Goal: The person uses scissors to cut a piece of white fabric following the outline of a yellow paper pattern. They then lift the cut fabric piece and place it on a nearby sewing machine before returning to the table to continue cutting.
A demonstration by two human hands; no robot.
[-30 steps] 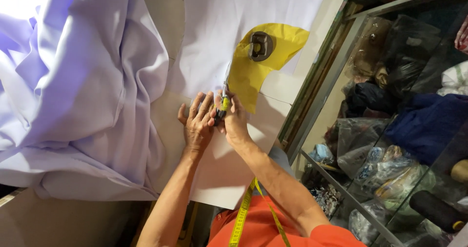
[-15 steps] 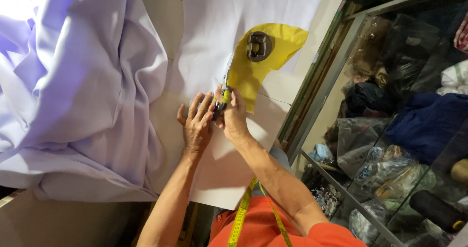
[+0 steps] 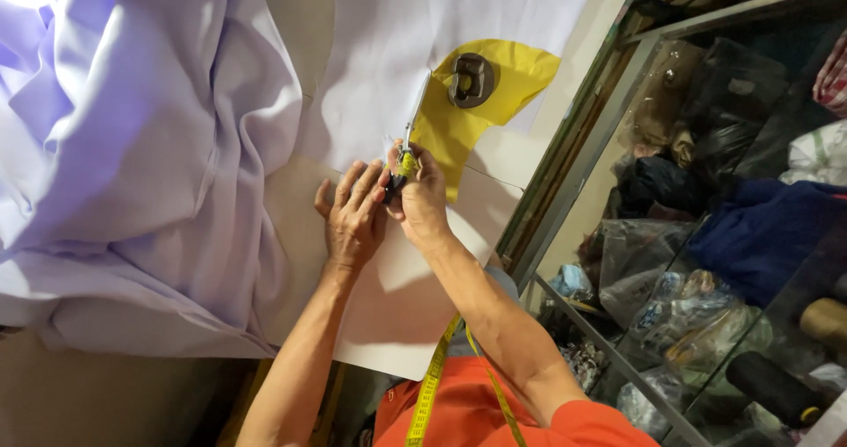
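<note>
My right hand [image 3: 425,202] grips a pair of scissors [image 3: 409,143] with yellow-taped handles; the blades point away from me along the edge of a yellow paper pattern [image 3: 459,129]. The pattern lies on pale lilac cloth [image 3: 379,67] spread flat on the table. A dark metal weight [image 3: 471,80] sits on the yellow pattern. My left hand [image 3: 351,219] lies flat on the cloth just left of the scissors, fingers spread, touching my right hand.
A big heap of bunched lilac cloth [image 3: 132,165] fills the left side. A yellow measuring tape [image 3: 429,394] hangs over my orange shirt. On the right, a metal-framed glass cabinet [image 3: 565,147] holds bagged fabrics and thread spools.
The scissors and my right hand have crept slightly forward along the pattern's edge. My left hand has stayed pressed on the cloth.
</note>
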